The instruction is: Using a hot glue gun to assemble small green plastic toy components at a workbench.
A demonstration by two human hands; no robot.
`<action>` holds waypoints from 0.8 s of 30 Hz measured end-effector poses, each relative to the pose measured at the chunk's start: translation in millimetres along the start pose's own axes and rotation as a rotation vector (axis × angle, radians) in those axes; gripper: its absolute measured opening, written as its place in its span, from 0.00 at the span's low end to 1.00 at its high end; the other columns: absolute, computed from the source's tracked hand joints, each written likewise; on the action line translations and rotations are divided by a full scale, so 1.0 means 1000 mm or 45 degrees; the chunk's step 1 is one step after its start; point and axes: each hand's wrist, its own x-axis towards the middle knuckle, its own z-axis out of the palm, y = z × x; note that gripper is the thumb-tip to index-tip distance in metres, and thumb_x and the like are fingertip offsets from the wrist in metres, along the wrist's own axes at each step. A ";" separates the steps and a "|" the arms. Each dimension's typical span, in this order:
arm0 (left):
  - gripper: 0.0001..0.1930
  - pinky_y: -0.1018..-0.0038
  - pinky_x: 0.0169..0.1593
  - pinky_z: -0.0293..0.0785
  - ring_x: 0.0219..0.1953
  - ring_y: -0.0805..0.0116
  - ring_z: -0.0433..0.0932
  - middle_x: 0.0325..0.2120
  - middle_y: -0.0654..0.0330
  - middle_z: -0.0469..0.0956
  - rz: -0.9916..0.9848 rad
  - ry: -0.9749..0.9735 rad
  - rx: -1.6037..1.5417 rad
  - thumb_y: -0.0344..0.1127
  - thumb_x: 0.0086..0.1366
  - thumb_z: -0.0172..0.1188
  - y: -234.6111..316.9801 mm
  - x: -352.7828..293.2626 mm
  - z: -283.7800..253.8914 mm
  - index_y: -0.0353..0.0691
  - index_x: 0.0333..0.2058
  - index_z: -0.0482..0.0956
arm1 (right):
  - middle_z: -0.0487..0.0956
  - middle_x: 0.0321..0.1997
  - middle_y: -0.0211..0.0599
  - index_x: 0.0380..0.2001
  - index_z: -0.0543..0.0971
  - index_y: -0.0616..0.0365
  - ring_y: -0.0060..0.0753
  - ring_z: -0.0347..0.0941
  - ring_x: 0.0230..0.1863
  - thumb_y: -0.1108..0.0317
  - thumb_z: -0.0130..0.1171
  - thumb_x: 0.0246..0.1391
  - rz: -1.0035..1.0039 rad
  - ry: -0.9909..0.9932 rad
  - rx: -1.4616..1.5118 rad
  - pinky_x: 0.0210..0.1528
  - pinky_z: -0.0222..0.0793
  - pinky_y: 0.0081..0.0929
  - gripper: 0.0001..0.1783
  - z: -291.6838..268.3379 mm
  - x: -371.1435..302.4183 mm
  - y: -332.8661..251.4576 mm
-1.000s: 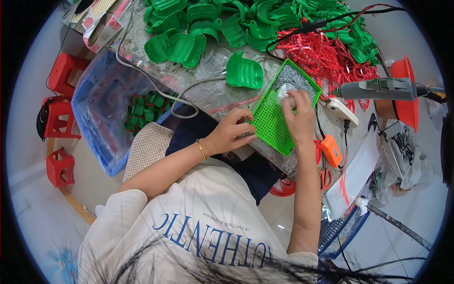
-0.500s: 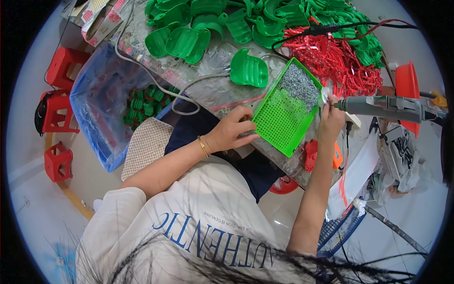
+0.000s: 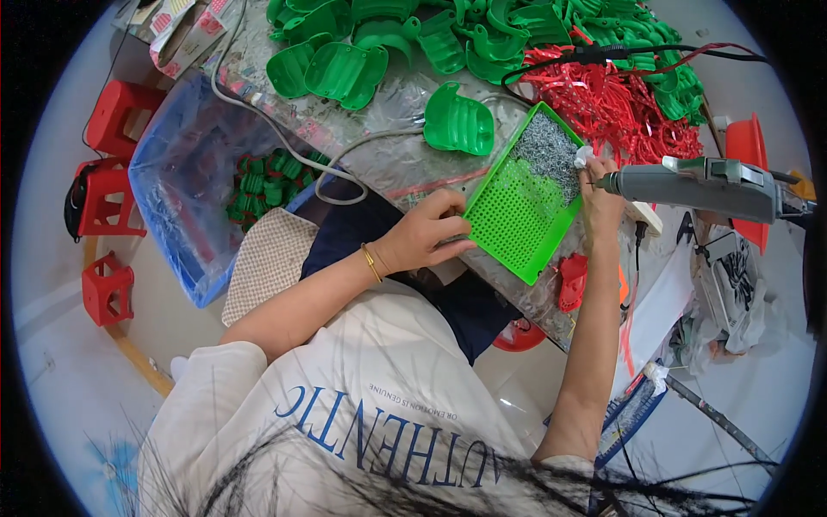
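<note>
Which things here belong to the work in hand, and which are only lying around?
Apparently part of the work:
green rectangular perforated plastic tray;
small silvery metal pieces;
crumpled white wad;
grey cylindrical power tool;
curved green plastic pieces.

Seemingly just lying around:
red plastic stools;
pink patterned box.

The right hand [image 3: 603, 207] no longer works above the green perforated tray [image 3: 514, 224]; it is now outside the tray's right edge, carrying the crumpled white wad [image 3: 584, 156] from over the tray to just beside that edge. The heap of small screws [image 3: 548, 148] is now less covered. The grey power screwdriver [image 3: 698, 188] has its tip nearer the tray. The right forearm now mostly hides the orange box [image 3: 623, 284] and exposes a red plastic piece [image 3: 572, 283].
</note>
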 end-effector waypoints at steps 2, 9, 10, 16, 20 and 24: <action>0.12 0.70 0.41 0.69 0.38 0.59 0.69 0.38 0.54 0.66 0.014 0.008 -0.001 0.32 0.52 0.68 0.000 0.001 0.000 0.37 0.31 0.73 | 0.75 0.41 0.42 0.41 0.77 0.58 0.45 0.73 0.40 0.69 0.60 0.51 0.080 -0.043 0.097 0.44 0.68 0.36 0.13 0.001 0.000 0.001; 0.12 0.68 0.43 0.69 0.39 0.57 0.69 0.38 0.53 0.66 0.016 0.014 0.013 0.32 0.52 0.68 -0.001 0.001 -0.001 0.37 0.31 0.73 | 0.78 0.36 0.41 0.41 0.78 0.54 0.47 0.75 0.38 0.73 0.57 0.51 -0.019 0.090 -0.086 0.40 0.69 0.40 0.12 0.005 0.009 -0.002; 0.12 0.68 0.43 0.69 0.39 0.57 0.69 0.38 0.53 0.66 0.026 0.011 0.017 0.32 0.52 0.68 -0.001 0.001 0.000 0.37 0.31 0.73 | 0.78 0.36 0.41 0.40 0.78 0.54 0.48 0.75 0.38 0.74 0.57 0.51 -0.094 0.066 -0.176 0.40 0.69 0.40 0.12 0.007 0.009 0.000; 0.12 0.68 0.42 0.69 0.39 0.57 0.70 0.38 0.53 0.67 0.040 0.032 0.026 0.32 0.52 0.68 -0.002 0.000 0.001 0.37 0.31 0.73 | 0.78 0.37 0.39 0.38 0.79 0.55 0.48 0.74 0.39 0.77 0.55 0.50 -0.048 -0.064 -0.155 0.42 0.69 0.40 0.11 -0.001 0.011 -0.009; 0.12 0.68 0.42 0.69 0.39 0.57 0.69 0.38 0.53 0.67 0.030 0.029 0.024 0.32 0.52 0.68 -0.001 0.000 0.001 0.37 0.31 0.73 | 0.78 0.37 0.38 0.39 0.79 0.56 0.48 0.73 0.38 0.77 0.54 0.50 -0.032 -0.073 -0.117 0.42 0.68 0.40 0.12 -0.003 0.010 -0.012; 0.12 0.68 0.42 0.69 0.39 0.57 0.70 0.38 0.53 0.67 0.046 0.034 0.022 0.33 0.52 0.68 -0.002 0.000 0.001 0.37 0.31 0.73 | 0.77 0.37 0.39 0.39 0.78 0.56 0.49 0.72 0.36 0.78 0.53 0.50 -0.148 -0.103 -0.101 0.42 0.66 0.38 0.12 -0.006 0.007 -0.010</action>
